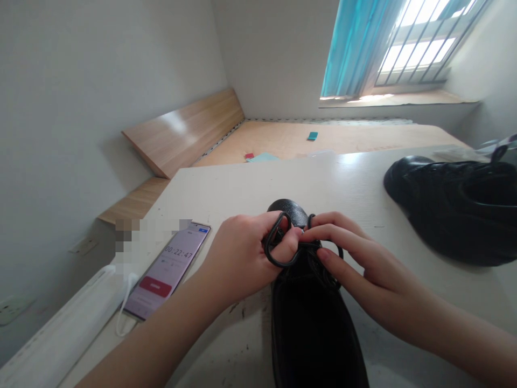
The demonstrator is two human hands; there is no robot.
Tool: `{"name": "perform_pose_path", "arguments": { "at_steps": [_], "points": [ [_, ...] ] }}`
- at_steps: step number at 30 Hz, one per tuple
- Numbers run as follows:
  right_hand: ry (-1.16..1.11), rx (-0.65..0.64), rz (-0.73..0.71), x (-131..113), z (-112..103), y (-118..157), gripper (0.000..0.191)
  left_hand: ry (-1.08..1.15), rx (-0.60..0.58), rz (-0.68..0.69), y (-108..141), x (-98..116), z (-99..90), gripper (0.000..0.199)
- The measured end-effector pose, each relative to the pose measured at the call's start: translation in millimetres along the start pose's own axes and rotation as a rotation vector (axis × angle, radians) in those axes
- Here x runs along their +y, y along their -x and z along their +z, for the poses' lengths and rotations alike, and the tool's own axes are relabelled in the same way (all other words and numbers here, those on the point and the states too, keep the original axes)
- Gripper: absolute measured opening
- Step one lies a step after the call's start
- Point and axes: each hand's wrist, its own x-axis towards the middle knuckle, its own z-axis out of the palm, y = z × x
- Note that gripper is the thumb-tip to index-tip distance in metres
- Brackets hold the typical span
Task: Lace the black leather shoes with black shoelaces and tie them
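Observation:
A black shoe (319, 328) stands on the white table in front of me, its toe pointing away and its opening facing me. Over its lacing my left hand (258, 245) is closed on a black shoelace (278, 264), which loops around the thumb. My right hand (355, 253) pinches the lace from the other side, with another loop showing by its fingers. The fingertips of both hands meet above the tongue and hide part of the lacing. Farther right lies a second black shoe (456, 210), untouched.
A phone (169, 269) showing a timer lies left on the white table (226, 188), a white cable (121, 312) beside it. Beyond the table is a wooden board surface (347, 134) with small teal and red pieces. A blue curtain (355, 48) hangs by the barred window.

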Motion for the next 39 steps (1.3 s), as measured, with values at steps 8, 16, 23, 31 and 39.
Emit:
{"name": "perform_pose_path", "arguments": {
  "at_steps": [8,16,23,31,39],
  "points": [
    [0.008,0.005,-0.007,-0.6,0.6,-1.1,0.018,-0.008,0.012,0.013,-0.7,1.0,1.0,0.037],
    [0.005,0.003,-0.015,-0.2,0.2,-2.0,0.018,-0.003,0.013,0.039,-0.2,1.5,-0.4,0.037],
    [0.006,0.003,-0.008,0.8,-0.2,1.1,0.018,0.001,0.010,0.086,0.8,2.0,0.0,0.036],
    [0.009,0.012,-0.008,-1.1,-0.1,-2.2,0.018,-0.007,0.008,0.107,2.5,2.7,2.2,0.035],
    [0.012,0.028,0.014,-3.6,-1.8,-2.6,0.021,0.012,-0.006,0.116,1.1,2.8,2.4,0.038]
  ]
}}
